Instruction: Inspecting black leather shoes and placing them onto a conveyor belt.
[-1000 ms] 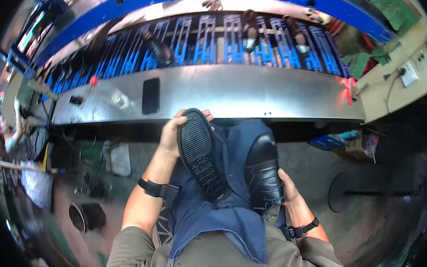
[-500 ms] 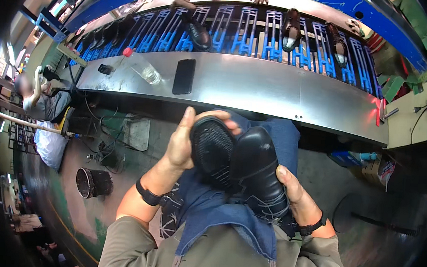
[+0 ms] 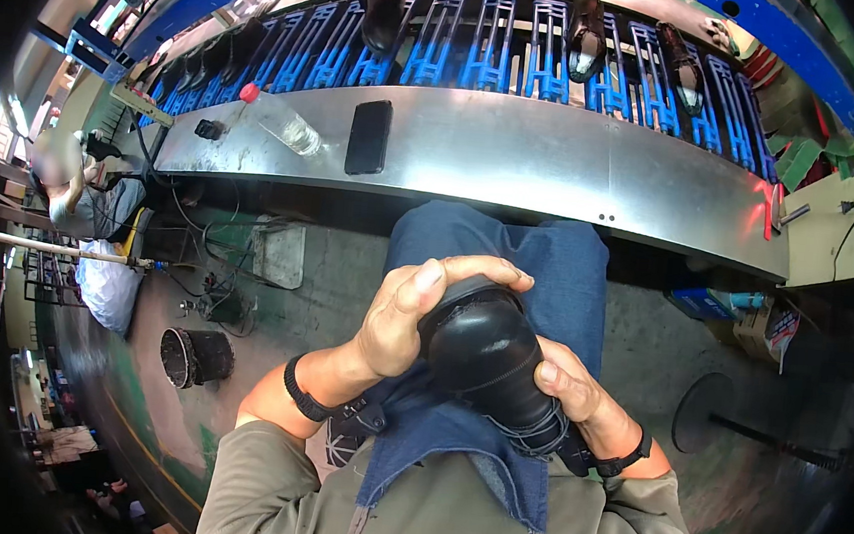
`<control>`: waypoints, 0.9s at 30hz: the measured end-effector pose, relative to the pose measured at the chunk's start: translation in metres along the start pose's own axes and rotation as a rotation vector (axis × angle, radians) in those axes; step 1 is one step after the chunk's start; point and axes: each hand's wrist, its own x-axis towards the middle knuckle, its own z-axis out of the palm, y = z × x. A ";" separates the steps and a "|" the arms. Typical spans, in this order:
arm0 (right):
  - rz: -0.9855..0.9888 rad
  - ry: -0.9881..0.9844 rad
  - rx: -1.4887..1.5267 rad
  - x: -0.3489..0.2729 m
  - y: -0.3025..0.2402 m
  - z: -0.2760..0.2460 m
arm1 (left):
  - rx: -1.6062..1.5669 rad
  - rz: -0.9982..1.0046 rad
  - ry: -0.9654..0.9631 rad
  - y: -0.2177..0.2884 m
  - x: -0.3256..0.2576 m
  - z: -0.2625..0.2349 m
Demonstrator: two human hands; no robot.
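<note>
Over my lap I hold a black lace-up shoe (image 3: 486, 350), its rounded toe pointing away from me and its laces toward my body. My right hand (image 3: 575, 384) grips the shoe's right side, thumb on top. My left hand (image 3: 398, 315) curls round the toe end, holding a black sole (image 3: 467, 294) against the shoe's far side. Only a strip of the sole's rim shows past the toe; the shoe and my fingers hide the rest. Whether sole and shoe are stuck together I cannot tell.
A metal ledge (image 3: 496, 152) ahead carries a black phone (image 3: 368, 138) and a clear bottle (image 3: 292, 128) with a red cap. Beyond it, blue racks (image 3: 491, 56) hold several dark shoes. A black bucket (image 3: 196, 357) stands at left on the floor. Another person (image 3: 77, 189) sits far left.
The sole, earlier beside the shoe with its tread showing, has turned and now lies behind the shoe's toe. Both hands have come closer together. On the racks, a dark shoe has shifted farther away.
</note>
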 end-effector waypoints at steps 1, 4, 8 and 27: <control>0.003 0.007 0.002 -0.001 0.001 0.000 | 0.000 -0.002 0.000 0.000 -0.001 0.000; -0.016 0.012 -0.005 -0.002 0.004 -0.003 | 0.035 0.016 -0.015 0.000 -0.001 0.002; -0.029 0.020 -0.027 -0.003 0.007 -0.007 | 0.015 -0.002 -0.008 -0.001 -0.001 0.004; -0.036 0.085 -0.068 -0.008 0.020 -0.009 | 0.033 -0.043 0.034 -0.006 -0.013 0.009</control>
